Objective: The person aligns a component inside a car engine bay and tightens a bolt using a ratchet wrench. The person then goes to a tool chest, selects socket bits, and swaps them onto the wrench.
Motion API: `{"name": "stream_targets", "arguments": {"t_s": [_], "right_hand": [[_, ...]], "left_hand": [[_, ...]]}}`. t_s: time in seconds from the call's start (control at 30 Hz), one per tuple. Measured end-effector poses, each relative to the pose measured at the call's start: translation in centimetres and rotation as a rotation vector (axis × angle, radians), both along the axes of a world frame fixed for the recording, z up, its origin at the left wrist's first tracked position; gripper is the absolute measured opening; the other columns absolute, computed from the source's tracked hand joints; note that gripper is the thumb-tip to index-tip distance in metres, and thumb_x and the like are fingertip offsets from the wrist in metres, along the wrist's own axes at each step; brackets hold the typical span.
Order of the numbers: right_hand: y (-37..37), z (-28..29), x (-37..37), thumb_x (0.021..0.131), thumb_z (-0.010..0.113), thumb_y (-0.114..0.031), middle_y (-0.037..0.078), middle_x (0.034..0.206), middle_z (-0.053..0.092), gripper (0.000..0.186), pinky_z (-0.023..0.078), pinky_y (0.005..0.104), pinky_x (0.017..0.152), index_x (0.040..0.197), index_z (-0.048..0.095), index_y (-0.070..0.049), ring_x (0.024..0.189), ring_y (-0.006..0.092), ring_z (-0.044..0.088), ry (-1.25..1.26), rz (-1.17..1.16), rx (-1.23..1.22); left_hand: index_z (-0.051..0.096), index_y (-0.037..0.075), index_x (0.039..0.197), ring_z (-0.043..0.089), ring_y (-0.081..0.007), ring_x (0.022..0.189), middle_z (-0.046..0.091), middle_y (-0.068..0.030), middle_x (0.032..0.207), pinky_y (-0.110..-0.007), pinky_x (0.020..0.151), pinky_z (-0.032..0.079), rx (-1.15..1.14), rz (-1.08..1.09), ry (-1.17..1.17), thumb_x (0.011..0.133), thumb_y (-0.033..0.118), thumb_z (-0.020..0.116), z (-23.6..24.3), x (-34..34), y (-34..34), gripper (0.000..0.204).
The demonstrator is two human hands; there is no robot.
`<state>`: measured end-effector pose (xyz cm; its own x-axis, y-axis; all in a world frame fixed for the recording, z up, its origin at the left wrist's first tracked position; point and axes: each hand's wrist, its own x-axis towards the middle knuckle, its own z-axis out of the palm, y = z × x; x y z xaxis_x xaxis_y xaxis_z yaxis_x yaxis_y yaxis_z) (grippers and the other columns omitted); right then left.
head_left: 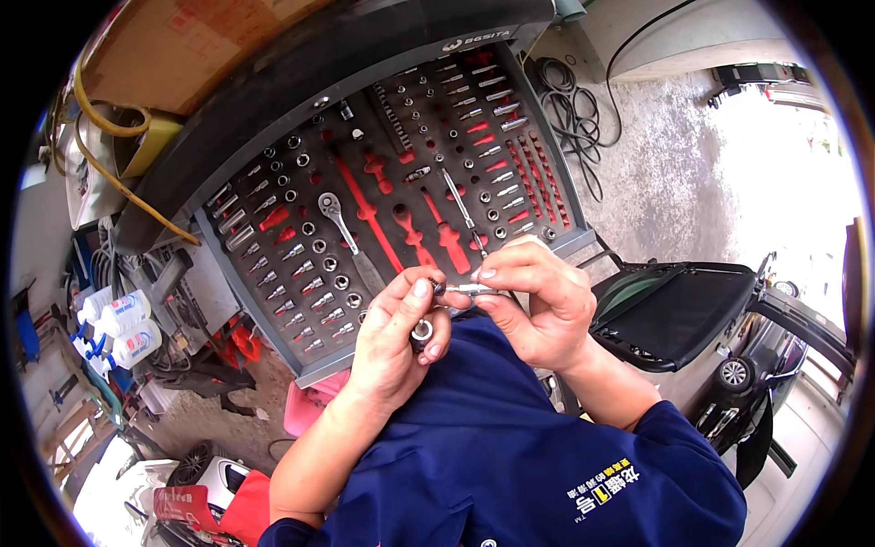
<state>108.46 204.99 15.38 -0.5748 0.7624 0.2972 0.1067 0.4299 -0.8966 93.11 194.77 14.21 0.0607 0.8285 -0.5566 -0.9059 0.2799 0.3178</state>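
Observation:
Both hands are close together at the near edge of an open tool drawer (310,372). My left hand (387,342) is closed around a chrome socket (420,335), its open end showing below the thumb. The same hand's thumb and forefinger pinch a small dark metal piece (438,288). In the fingertips of my right hand (545,305) is a short, slim chrome bit socket (471,289), its tip pointing at the dark piece. Whether the two pieces touch, I cannot tell. Beyond the hands, a ratchet (334,211) and a slim chrome extension bar (458,199) lie in the drawer's dark foam.
Rows of sockets (341,283) fill the foam, with several red-lined slots (365,208) bare. At left stand white bottles (126,314) and a cardboard box (196,46). A black cable coil (570,114) lies on the floor at right, beyond a black folding seat (665,314).

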Motion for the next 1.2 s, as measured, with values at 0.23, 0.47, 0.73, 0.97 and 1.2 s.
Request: {"name": "stream_targets", "arguments": {"t_s": [0.23, 0.47, 0.73, 0.97, 1.2], "right_hand": [[0.1, 0.0, 0.3, 0.075, 0.076, 0.003, 0.013, 0.088, 0.067, 0.024, 0.051, 0.0321, 0.066, 0.095, 0.065, -0.001, 0.076, 0.0237, 0.064, 0.019, 0.050, 0.050], [-0.4, -0.4, 0.2, 0.069, 0.077, 0.003, 0.011, 0.086, 0.067, 0.025, 0.052, 0.0331, 0.064, 0.091, 0.067, -0.002, 0.075, 0.0266, 0.064, -0.002, -0.005, 0.125], [-0.9, -1.2, 0.2, 0.070, 0.078, 0.001, 0.010, 0.087, 0.066, 0.023, 0.052, 0.0329, 0.064, 0.090, 0.066, -0.002, 0.074, 0.0266, 0.064, -0.021, -0.003, 0.235], [-2.6, -2.7, 0.7, 0.078, 0.078, -0.010, 0.010, 0.078, 0.067, 0.017, 0.049, 0.0281, 0.057, 0.086, 0.066, -0.001, 0.065, 0.0179, 0.063, -0.085, -0.178, -0.219], [-1.5, -3.9, 1.8, 0.087, 0.070, -0.009, 0.006, 0.083, 0.067, 0.013, 0.050, 0.0256, 0.070, 0.093, 0.066, 0.002, 0.075, 0.0107, 0.062, -0.199, -0.135, -0.690]], "left_hand": [[0.056, 0.006, 0.110, 0.045, -0.0087, 0.053, 0.063, -0.0092, 0.099, -0.019, 0.045, 0.033, -0.026, 0.016, -0.038, 0.102, 0.024, 0.049, -0.2, 0.6, -0.3, 0.021], [0.057, 0.011, 0.110, 0.041, -0.0065, 0.052, 0.059, -0.0001, 0.088, -0.020, 0.047, 0.030, -0.066, -0.011, -0.008, 0.101, 0.032, 0.051, 0.0, 0.7, -0.1, 0.024], [0.062, 0.009, 0.110, 0.043, -0.0077, 0.052, 0.063, -0.0018, 0.096, -0.023, 0.049, 0.033, -0.049, 0.024, 0.158, 0.099, 0.027, 0.055, -1.0, 1.0, -0.5, 0.021], [0.063, -0.001, 0.109, 0.045, -0.0086, 0.054, 0.065, -0.0096, 0.097, -0.021, 0.049, 0.038, -0.117, -0.028, 0.459, 0.097, 0.017, 0.059, -2.0, 1.2, -0.1, 0.022], [0.065, -0.002, 0.103, 0.051, -0.0084, 0.057, 0.068, -0.0099, 0.092, -0.021, 0.049, 0.041, -0.185, -0.111, 0.682, 0.095, 0.012, 0.060, -3.6, 0.3, -0.8, 0.017]]}}
